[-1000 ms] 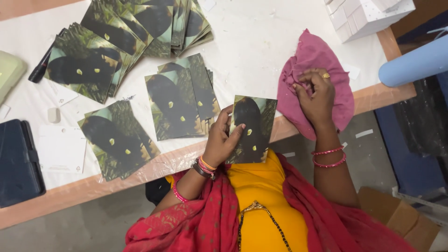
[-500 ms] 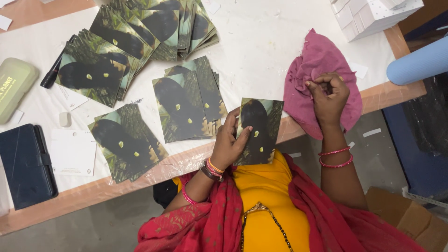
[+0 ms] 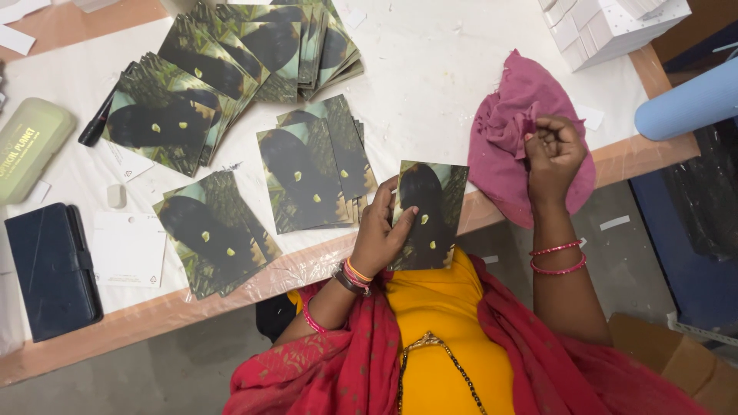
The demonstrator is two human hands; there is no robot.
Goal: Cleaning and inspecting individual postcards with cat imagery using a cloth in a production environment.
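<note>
Head view: white table (image 3: 430, 84) with a wooden edge fills the upper frame, grey floor below. Fanned stacks of dark green cards (image 3: 231, 61) lie upper left. Pink cloth (image 3: 507, 131) at right, right hand (image 3: 552, 150) clenched on it. Left hand (image 3: 380, 230) grips one card (image 3: 432, 211) at centre, over the table edge. White boxes (image 3: 607, 27) upper right; black wallet (image 3: 50, 269) and pale green case (image 3: 31, 146) at left.

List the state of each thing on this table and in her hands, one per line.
Left hand: gripping one dark leaf-print card, tilted over the table edge.
Right hand: fingers curled, resting on the crumpled pink cloth.
Leaf-print card stacks: fanned, face up.
Black wallet case: closed, flat.
Pale green case: closed.
</note>
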